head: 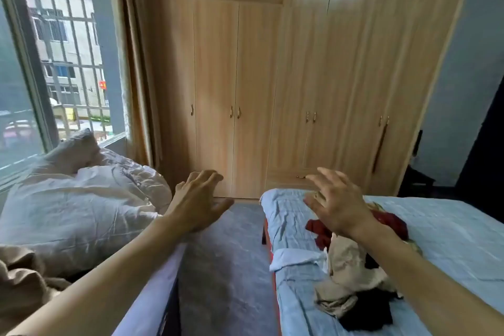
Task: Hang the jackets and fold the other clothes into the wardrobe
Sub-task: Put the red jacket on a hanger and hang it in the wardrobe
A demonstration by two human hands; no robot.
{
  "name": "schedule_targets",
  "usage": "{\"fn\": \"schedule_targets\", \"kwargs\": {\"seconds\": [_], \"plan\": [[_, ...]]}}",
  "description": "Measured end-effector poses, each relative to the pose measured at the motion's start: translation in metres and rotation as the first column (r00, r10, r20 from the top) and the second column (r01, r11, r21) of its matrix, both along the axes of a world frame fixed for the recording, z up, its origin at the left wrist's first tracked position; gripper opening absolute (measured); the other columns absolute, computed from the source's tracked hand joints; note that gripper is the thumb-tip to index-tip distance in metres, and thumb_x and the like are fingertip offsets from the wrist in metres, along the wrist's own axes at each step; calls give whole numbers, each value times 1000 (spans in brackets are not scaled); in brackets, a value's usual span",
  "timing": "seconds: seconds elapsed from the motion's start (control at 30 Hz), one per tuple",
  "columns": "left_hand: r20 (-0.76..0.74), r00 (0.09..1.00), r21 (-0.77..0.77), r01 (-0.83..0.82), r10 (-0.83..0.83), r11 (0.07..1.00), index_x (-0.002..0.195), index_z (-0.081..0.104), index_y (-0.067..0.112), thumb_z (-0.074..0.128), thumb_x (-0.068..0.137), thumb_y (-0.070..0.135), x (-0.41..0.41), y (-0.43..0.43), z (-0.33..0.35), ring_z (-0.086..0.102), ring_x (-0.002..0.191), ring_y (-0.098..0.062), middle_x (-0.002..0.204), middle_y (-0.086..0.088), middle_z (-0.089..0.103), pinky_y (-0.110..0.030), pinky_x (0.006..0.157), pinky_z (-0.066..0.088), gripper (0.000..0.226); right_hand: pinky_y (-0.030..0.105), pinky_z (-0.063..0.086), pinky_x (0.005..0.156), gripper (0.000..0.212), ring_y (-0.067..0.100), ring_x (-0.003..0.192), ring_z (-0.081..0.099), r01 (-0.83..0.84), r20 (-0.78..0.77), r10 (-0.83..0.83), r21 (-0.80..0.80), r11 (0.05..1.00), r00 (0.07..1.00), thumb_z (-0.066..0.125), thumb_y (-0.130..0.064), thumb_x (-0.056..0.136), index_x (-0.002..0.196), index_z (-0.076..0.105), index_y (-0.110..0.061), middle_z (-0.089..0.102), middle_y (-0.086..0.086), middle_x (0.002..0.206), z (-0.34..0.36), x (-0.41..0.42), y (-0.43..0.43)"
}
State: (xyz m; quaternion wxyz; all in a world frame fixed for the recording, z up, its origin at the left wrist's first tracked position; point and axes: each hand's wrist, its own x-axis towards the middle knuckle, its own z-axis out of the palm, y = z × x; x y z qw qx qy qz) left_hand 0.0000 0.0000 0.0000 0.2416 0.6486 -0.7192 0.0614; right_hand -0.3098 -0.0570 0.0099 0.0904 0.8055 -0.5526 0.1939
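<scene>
a home bedroom: a wooden wardrobe (286, 84) with closed doors fills the far wall, two beds (450, 226) with rumpled bedding (81, 204) flank a grey floor, beside a curtained window (54, 49).

A strip of grey floor (226, 259) runs bare between the rumpled bed (68, 213) on the left and the blue bed (450, 240) on the right, straight to the wardrobe (259, 76), whose doors all stand closed, while a heap of clothes (351, 281) crowds the blue bed's near edge.
</scene>
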Motion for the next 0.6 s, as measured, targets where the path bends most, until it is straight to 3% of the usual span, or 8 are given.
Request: {"fn": "schedule_targets", "kwargs": {"seconds": [0.27,0.43,0.6], "plan": [[78,997,-2,6,-6,1000,143,42,27,48,89,68,55,-84,-26,32,141,-20,156,6,35,-54,110,35,67,38,22,116,59,20,146,19,-31,37,30,22,999,999,50,-55,94,148,38,-32,27,-1,160,-13,62,-81],[106,994,19,6,-8,1000,144,41,28,46,88,71,72,-152,-45,27,144,-21,159,6,29,-58,110,35,70,41,19,119,61,22,148,15,-38,35,35,69,997,999,48,-55,95,151,30,-37,19,-3,163,-32,85,-149],[215,977,41,-23,14,999,145,41,25,50,89,68,78,-232,-49,29,144,-24,159,3,31,-60,110,34,71,45,18,119,59,23,148,15,-35,80,26,113,993,996,49,-54,95,150,34,-36,19,-5,163,-55,93,-226]]}}
